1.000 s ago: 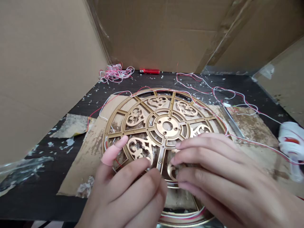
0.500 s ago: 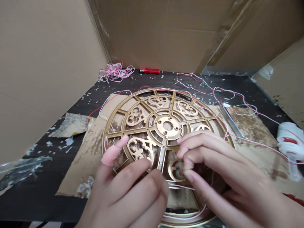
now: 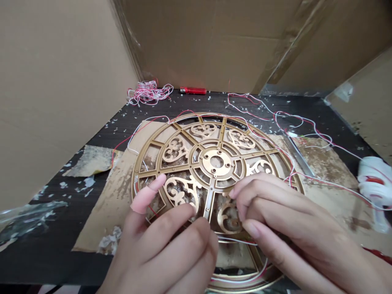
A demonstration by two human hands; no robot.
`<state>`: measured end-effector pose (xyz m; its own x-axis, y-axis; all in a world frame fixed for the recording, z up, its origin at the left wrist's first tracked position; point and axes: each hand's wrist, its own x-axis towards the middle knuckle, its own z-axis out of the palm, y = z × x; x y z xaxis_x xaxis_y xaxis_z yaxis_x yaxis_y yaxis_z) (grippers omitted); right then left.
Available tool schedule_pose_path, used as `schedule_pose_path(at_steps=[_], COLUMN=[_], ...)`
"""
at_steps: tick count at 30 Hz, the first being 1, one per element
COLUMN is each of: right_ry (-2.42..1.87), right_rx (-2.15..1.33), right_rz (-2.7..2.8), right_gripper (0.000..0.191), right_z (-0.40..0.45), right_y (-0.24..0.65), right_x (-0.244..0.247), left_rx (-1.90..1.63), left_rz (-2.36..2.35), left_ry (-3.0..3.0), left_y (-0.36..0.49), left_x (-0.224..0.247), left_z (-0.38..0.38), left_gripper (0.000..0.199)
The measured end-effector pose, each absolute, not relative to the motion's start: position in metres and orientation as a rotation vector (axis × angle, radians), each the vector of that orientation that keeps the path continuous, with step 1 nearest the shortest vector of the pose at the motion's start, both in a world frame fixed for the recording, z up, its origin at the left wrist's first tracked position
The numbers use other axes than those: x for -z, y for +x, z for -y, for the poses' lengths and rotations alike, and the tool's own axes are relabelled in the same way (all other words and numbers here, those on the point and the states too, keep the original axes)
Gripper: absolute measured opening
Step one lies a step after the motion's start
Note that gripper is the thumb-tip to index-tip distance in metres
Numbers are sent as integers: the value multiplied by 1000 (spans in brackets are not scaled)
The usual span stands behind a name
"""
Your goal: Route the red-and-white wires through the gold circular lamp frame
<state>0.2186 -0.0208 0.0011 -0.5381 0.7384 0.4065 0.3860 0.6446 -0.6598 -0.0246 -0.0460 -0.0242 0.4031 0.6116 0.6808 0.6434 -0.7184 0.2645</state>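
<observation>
The right hand (image 3: 283, 222) is held curled over the near-right sector, its fingertips (image 3: 235, 194) drawn close together just above a gold scroll (image 3: 229, 218). Nothing can be made out between them; whether a fine wire is pinched cannot be told. The left hand (image 3: 163, 249) is half closed, its raised index finger capped by a pink finger cot (image 3: 143, 200). One fingertip (image 3: 191, 208) appears to touch the near-left scroll (image 3: 180, 190), but no firm hold is shown.

The gold-coloured fretwork wheel (image 3: 180, 149) is laid flat at centre, its near part under the hands. It is judged thin, stiff and probably light, with slender spokes liable to bend; hold is best taken at the outer rim (image 3: 159, 141) or hub (image 3: 208, 159). Loose red and white wires (image 3: 269, 136) are draped across it and could snag.

Beneath lies a worn cardboard sheet (image 3: 113, 196) on a dark table (image 3: 52, 253) flecked with white bits. A wire tangle (image 3: 150, 93) and red lighter (image 3: 192, 90) are seen far off; a white-and-red plastic object (image 3: 375, 183) lies right. Cardboard walls (image 3: 61, 90) stand left and far.
</observation>
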Motion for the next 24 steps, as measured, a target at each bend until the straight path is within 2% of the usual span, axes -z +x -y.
schedule_pose_path(at_steps=[2, 5, 7, 8, 9, 18, 19, 20, 22, 24], right_ry=[-889, -940, -952, -951, -948, -946, -942, -948, -956, -955], right_rx=[-688, -689, -665, -658, -645, -539, -546, -554, -572, -579], right_rz=[2240, 2243, 2175, 2173, 2190, 2290, 2302, 2308, 2322, 2327], right_gripper=[31, 17, 14, 13, 15, 22, 22, 23, 22, 20], right_z=[20, 18, 16, 15, 15, 15, 15, 15, 15, 15], right_y=[221, 224, 226, 226, 226, 223, 223, 223, 223, 223], right_x=[-6, -13, -14, -14, -14, -14, -14, -14, -14, -12], left_rx=[1279, 1292, 1313, 1296, 1295, 1306, 1368, 1313, 1319, 1325], left_rz=[1225, 1201, 1033, 1100, 1225, 1173, 1057, 1217, 1076, 1173], left_ry=[-2575, -2569, -2563, -2564, -2564, -2583, -2539, -2575, -2602, -2585], left_y=[-23, -22, -22, -21, -21, -19, -19, -18, -18, -18], left_x=[24, 25, 27, 27, 28, 26, 27, 27, 28, 29], left_z=[47, 45, 44, 44, 44, 41, 39, 38, 38, 42], left_gripper=[30, 31, 32, 31, 31, 33, 35, 34, 34, 34])
